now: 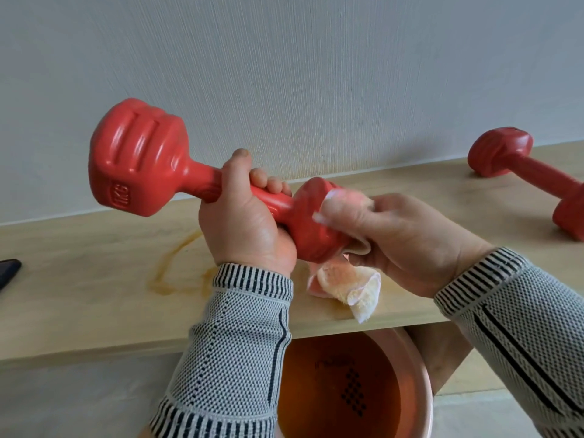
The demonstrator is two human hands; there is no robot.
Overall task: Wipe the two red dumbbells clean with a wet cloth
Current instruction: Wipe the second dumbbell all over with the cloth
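Gripping hand: left hand (pixel 246 226) curled round handle of glossy red plastic dumbbell (pixel 142 159), lifted above pale wooden table (pixel 94 279)
Wiping hand: right hand (pixel 407 241) presses damp pale cloth (pixel 344 279) to its near head
Second red dumbbell (pixel 531 172): lying on table, far right

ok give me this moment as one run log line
left hand: grips dumbbell handle | right hand: presses cloth on near head | second dumbbell: on shelf | basin: below
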